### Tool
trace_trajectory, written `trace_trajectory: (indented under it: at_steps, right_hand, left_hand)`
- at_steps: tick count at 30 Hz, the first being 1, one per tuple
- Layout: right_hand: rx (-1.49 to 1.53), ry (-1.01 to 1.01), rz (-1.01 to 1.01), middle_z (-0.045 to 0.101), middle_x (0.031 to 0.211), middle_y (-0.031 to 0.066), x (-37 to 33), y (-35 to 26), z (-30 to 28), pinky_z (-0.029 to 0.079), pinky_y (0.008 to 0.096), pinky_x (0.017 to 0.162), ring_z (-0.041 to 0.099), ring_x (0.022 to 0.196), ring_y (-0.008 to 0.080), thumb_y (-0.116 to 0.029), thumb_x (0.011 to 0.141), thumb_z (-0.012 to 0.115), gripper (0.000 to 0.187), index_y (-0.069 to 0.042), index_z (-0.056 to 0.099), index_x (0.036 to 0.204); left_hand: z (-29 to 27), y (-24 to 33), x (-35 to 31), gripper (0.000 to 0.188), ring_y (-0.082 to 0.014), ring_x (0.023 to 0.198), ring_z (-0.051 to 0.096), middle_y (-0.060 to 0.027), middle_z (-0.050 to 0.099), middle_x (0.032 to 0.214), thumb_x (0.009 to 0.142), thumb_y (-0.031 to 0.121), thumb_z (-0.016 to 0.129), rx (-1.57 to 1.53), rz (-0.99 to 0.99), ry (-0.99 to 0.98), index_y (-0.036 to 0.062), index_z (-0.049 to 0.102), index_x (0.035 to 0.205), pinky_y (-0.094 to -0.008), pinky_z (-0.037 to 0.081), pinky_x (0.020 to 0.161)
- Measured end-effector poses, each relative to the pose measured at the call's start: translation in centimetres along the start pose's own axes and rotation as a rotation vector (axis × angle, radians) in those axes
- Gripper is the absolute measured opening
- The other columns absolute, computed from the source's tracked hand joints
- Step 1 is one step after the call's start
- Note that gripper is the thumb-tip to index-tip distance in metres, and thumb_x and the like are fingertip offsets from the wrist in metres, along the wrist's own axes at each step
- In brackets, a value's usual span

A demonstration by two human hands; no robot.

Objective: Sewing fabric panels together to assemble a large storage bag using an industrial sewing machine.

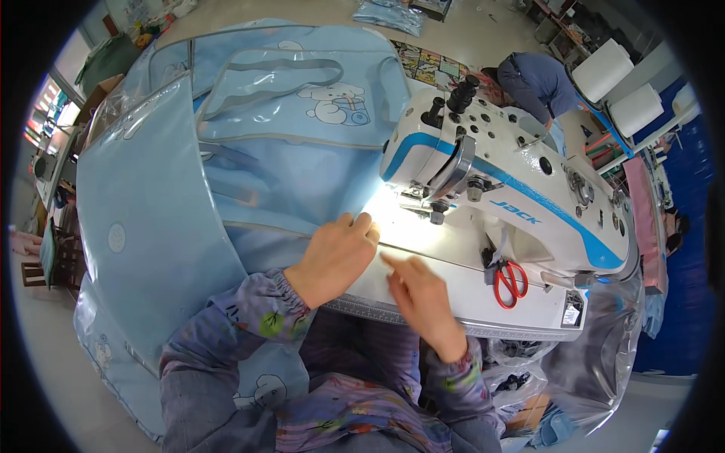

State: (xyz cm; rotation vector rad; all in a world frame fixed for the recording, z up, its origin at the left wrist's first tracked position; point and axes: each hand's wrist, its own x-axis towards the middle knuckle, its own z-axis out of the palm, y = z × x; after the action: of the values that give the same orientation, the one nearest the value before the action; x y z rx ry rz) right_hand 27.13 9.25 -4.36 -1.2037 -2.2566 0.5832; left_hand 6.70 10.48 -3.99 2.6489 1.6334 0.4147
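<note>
A large light-blue glossy bag, with grey edging, handle straps and a printed white cartoon puppy, spreads over the left of the sewing table. At its right edge my left hand has its fingers curled together on the blue material; the fingertips are partly hidden. Just to the right, my right hand hovers over the table's front, fingers apart and slightly blurred, with nothing visible in it. Beyond both hands is the white and blue sewing machine, its needle area brightly lit.
Red-handled scissors lie at the machine's base. A ruler strip runs along the table's front edge. White thread cones stand at the upper right. Another person bends over behind the machine. Clear plastic hangs at the lower right.
</note>
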Motion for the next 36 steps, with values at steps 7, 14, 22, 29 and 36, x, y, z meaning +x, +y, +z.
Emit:
trace_trajectory:
  at_steps: [7,14,22,29,36]
  right_hand:
    - [0.519,-0.48,0.085,0.067,0.111,0.0216,-4.5,-2.7,1.5,0.051,0.0431,0.087,0.066,0.097,0.0401,-0.007,0.1,0.057,0.054,-0.003,0.04,0.151]
    - [1.284,-0.355,0.305,0.066,0.104,0.0075,-5.8,-7.0,13.9,0.046,0.0307,0.096,0.06,0.105,0.0188,-0.005,0.098,0.054,0.026,0.0,0.057,0.123]
    - [1.176,-0.244,0.499,0.046,0.072,-0.0008,-11.4,-5.0,2.4,0.034,0.026,0.064,0.042,0.072,0.0096,-0.006,0.082,0.05,0.009,-0.004,0.051,0.073]
    - [0.953,-0.04,0.713,0.061,0.095,0.0008,-7.3,-1.2,-4.7,0.043,0.0212,0.072,0.052,0.083,0.0061,-0.008,0.098,0.058,0.036,-0.004,0.053,0.134]
    - [0.619,-0.181,0.416,0.064,0.091,0.0023,-0.6,3.1,1.0,0.047,0.0267,0.069,0.056,0.077,0.0093,-0.01,0.1,0.057,0.055,-0.005,0.044,0.153]
  left_hand:
    - [2.1,1.4,3.2,0.014,-0.0281,0.088,0.065,-0.0143,0.062,0.098,0.079,0.005,0.065,-0.074,-0.031,-0.051,-0.0008,0.065,0.092,-0.0372,0.057,0.07]
    - [-2.2,-5.4,-1.7,0.011,-0.0306,0.092,0.066,-0.0126,0.062,0.094,0.087,0.008,0.062,-0.411,0.101,0.022,0.0045,0.063,0.097,-0.0433,0.055,0.077]
    - [-3.9,1.9,-6.1,0.02,-0.0221,0.071,0.067,-0.0063,0.06,0.079,0.084,0.012,0.059,0.167,0.131,-0.071,0.0007,0.061,0.1,-0.0333,0.054,0.058]
    - [-0.2,7.8,-4.1,0.046,-0.0196,0.06,0.067,-0.0112,0.06,0.093,0.085,0.007,0.059,0.011,-0.042,-0.056,-0.0087,0.059,0.128,-0.0312,0.055,0.052]
    - [-0.7,6.8,-4.7,0.05,-0.0228,0.063,0.07,-0.017,0.059,0.124,0.087,0.004,0.058,-0.013,-0.086,-0.085,-0.0057,0.055,0.135,-0.0322,0.057,0.056]
